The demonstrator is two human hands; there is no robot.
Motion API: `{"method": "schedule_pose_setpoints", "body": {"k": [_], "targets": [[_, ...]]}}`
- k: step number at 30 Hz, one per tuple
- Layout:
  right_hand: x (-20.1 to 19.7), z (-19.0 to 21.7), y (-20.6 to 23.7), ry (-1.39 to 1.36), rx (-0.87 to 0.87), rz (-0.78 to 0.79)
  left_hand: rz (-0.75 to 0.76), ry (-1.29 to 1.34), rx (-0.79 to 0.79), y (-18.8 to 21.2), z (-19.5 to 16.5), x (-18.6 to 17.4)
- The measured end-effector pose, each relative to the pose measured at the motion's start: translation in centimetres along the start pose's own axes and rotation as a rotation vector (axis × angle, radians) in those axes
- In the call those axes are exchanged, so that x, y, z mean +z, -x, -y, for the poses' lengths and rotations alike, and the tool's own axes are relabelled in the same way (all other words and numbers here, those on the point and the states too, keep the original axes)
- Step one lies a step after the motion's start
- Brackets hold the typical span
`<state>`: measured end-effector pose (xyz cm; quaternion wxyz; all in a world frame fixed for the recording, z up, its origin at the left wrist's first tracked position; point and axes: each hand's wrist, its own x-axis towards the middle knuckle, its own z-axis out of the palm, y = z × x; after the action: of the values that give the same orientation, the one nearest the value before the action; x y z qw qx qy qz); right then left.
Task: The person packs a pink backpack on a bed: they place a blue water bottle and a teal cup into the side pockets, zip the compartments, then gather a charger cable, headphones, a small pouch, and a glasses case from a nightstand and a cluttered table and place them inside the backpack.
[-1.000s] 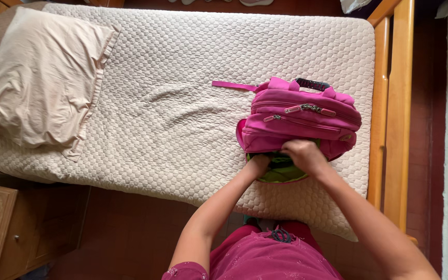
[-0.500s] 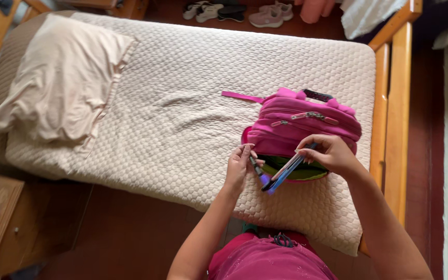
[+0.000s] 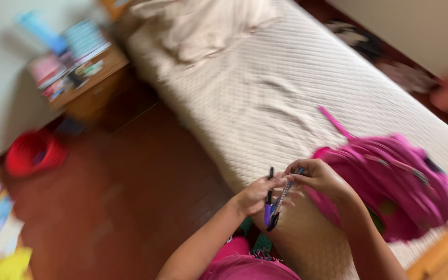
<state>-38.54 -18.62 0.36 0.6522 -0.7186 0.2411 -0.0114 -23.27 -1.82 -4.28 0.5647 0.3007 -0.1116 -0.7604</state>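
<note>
Both hands meet over the bed edge, at 9 o'clock of the pink backpack. Left hand and right hand both close on a small bunch of pens — pens out of the bag, being sorted. Next calls for firm pinch; frame blurred.

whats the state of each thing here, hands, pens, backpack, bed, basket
left hand: closed around a few pens
right hand: pinching the same pens
pens: bunched, held over the mattress edge
pink backpack: lying on the mattress, blurred
mattress: cover rumpled
pillow: lying at the far end
red basket: on floor
</note>
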Motion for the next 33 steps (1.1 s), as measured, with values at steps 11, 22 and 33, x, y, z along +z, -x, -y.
{"method": "schedule_pose_setpoints", "body": {"k": [11, 22, 33], "targets": [[17.9, 9.2, -15.3, -0.097, -0.039, 0.311, -0.181, -0.033, 0.422, 14.5, -5.6, -10.9], [36.1, 13.7, -38.2, -0.515, 0.186, 0.759, -0.233, -0.394, 0.465, 26.2, -21.4, -30.5], [45.3, 11.6, -63.3, -0.994, -0.181, 0.317, -0.593, -0.488, 0.443, 28.1, -38.9, -47.4]]}}
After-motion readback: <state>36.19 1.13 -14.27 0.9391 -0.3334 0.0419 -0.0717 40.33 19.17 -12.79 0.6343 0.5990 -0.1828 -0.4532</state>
